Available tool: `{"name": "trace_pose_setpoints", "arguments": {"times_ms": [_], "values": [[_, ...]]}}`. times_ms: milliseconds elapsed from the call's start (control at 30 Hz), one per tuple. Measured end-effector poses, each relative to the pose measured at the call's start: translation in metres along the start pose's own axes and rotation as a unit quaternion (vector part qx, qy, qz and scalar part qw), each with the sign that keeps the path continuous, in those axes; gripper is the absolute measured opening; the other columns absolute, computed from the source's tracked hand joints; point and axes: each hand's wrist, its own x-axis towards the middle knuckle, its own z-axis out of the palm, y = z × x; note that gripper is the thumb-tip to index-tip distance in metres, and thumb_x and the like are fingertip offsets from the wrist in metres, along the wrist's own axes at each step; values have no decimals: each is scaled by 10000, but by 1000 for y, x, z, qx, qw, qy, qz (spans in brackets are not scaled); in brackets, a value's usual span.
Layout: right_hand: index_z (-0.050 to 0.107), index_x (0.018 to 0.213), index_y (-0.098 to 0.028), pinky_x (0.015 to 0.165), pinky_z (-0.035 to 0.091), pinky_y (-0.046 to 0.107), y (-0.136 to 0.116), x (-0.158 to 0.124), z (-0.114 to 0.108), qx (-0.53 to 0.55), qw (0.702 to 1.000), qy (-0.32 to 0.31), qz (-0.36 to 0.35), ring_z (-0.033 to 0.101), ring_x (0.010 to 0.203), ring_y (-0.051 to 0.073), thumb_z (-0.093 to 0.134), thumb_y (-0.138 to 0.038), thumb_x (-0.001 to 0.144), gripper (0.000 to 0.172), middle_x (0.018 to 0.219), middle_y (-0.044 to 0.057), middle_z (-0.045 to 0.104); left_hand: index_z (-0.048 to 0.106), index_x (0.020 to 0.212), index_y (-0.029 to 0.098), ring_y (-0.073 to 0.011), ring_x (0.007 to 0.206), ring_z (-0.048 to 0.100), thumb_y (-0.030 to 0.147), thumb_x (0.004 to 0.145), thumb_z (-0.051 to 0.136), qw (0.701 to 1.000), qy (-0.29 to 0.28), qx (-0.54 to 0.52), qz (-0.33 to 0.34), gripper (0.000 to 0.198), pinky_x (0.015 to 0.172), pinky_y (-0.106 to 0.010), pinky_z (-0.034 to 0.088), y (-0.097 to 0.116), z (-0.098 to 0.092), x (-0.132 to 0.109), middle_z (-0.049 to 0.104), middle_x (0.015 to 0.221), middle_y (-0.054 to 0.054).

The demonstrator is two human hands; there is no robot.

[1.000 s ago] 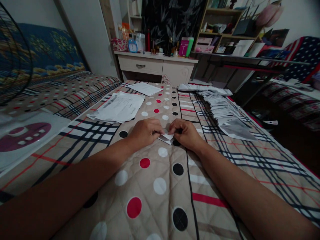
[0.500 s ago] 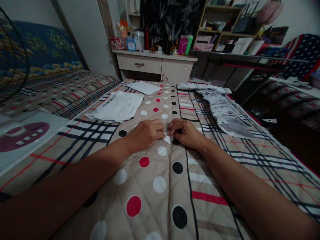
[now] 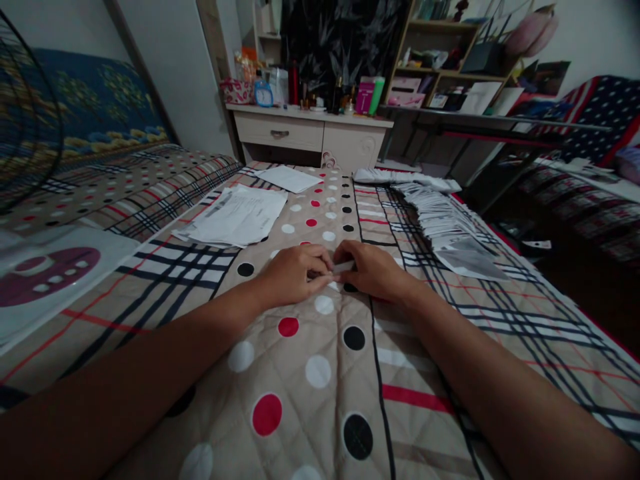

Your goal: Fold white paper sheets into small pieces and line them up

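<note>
A small white piece of folded paper [image 3: 343,267] is pinched between my two hands, just above the dotted bedspread [image 3: 310,333]. My left hand [image 3: 299,272] is closed on its left side, thumb and fingertips together. From the right, my right hand [image 3: 369,268] grips it with bent fingers, the fingertips nearly meeting those of the left. Most of the paper is hidden behind the fingers. Beyond my left hand lies a stack of printed sheets [image 3: 240,215]. Past my right hand stretches a long row of folded papers [image 3: 440,220].
Another white sheet [image 3: 289,179] lies behind the stack. On the left is a white plastic bag [image 3: 115,250] with a purple print. A white dresser [image 3: 280,130] with bottles and a blue clock [image 3: 263,92] stands beyond the bed. A wire-like round frame [image 3: 60,127] edges in at far left.
My fingers have shifted closer together around the paper, and its pointed corner that showed below them is now mostly covered. The view has tilted slightly.
</note>
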Motion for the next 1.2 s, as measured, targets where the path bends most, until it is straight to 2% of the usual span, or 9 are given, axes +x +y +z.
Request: {"name": "trace_pose_setpoints", "arguments": {"times_ms": [100, 167, 300, 467, 633, 800, 1000, 1100, 1200], "values": [[690, 914, -225, 578, 345, 269, -3, -1, -4, -21, 999, -21, 43, 597, 688, 187, 809, -305, 666, 287, 814, 38, 708, 719, 843, 192, -150, 830, 622, 246, 767, 712, 993, 67, -46, -84, 93, 737, -287, 494, -8, 7, 3, 660, 993, -41], [690, 809, -219, 557, 318, 267, -3, -2, -3, -21, 998, -16, 49, 570, 635, 172, 813, -316, 666, 212, 726, 23, 683, 703, 950, 188, -151, 783, 609, 302, 701, 771, 983, 91, -49, -150, 282, 700, -285, 488, -12, 9, 4, 667, 984, -42], [632, 691, -198, 546, 309, 250, 0, -7, 5, 58, 996, 60, 24, 518, 589, 137, 810, -284, 673, 199, 644, -16, 619, 709, 886, 158, -132, 649, 564, 444, 795, 669, 959, 68, -124, -245, 302, 590, -240, 423, -15, 5, 7, 656, 736, -16], [580, 629, -181, 560, 336, 240, -2, -8, 14, 157, 977, 147, -6, 520, 605, 124, 775, -252, 701, 220, 652, -19, 604, 623, 603, 137, -88, 512, 456, 473, 888, 530, 955, 52, -200, -212, 450, 493, -215, 315, -13, 0, 6, 508, 538, 25], [559, 618, -174, 560, 356, 238, -7, -8, 15, 228, 958, 171, 7, 520, 598, 120, 751, -235, 695, 216, 629, -20, 581, 707, 707, 136, -96, 522, 528, 352, 853, 587, 959, 83, -194, -188, 287, 500, -202, 377, -6, 1, 6, 604, 575, 8], [612, 680, -162, 535, 360, 233, -10, -8, 15, 287, 949, 130, 17, 515, 592, 118, 719, -301, 729, 182, 650, -10, 592, 702, 664, 137, -86, 455, 496, 297, 833, 604, 958, 122, -171, -195, 253, 455, -194, 367, -5, 0, 7, 581, 511, 14], [636, 651, -146, 455, 296, 216, -9, -6, 16, 399, 914, 70, 23, 392, 478, 72, 656, -481, 789, 363, 542, -34, 497, 729, 689, 127, -82, 428, 485, 298, 806, 630, 951, 107, -187, -220, 230, 423, -187, 344, 0, 1, 8, 588, 491, 11], [655, 652, -136, 417, 278, 205, -7, -6, 16, 425, 903, 52, 46, 371, 418, 57, 701, -468, 742, 348, 478, -45, 484, 715, 672, 119, -72, 408, 466, 299, 760, 690, 935, 105, -219, -258, 203, 403, -182, 325, 1, -1, 11, 573, 476, 18], [682, 708, -128, 435, 373, 196, -7, -6, 14, 450, 890, 17, 71, 482, 423, 75, 724, -420, 702, 295, 495, -15, 579, 682, 659, 115, -60, 381, 440, 336, 690, 767, 899, 135, -272, -316, 239, 377, -176, 309, -1, -5, 11, 558, 469, 30]]}}
